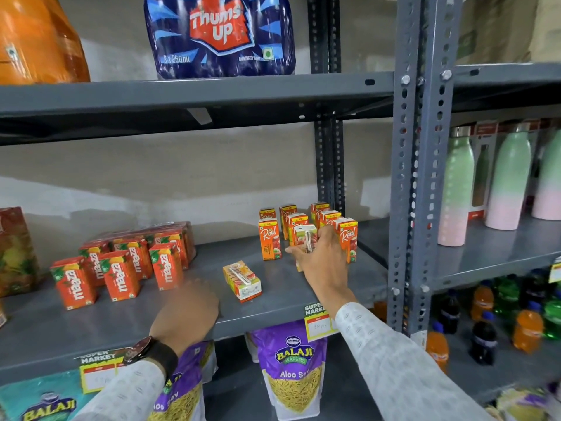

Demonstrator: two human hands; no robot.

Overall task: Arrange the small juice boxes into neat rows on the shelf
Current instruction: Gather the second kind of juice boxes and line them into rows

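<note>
Several small orange Real juice boxes [269, 240] stand in rows at the right end of the grey middle shelf [121, 326]. My right hand [321, 256] grips one upright Real box [305, 235], its straw side facing me, in the front of the group. One more Real box [242, 279] lies flat on the shelf, left of that hand. My left hand [185, 314] hovers blurred over the shelf's front edge, holding nothing, near the lying box. A black watch sits on that wrist.
Red Maaza boxes [121, 268] stand at the shelf's left. A Thums Up pack [221, 34] sits on the shelf above. Grey uprights [409, 177] bound the right side, with pastel bottles [455, 189] beyond. Balaji snack bags [291, 369] hang below.
</note>
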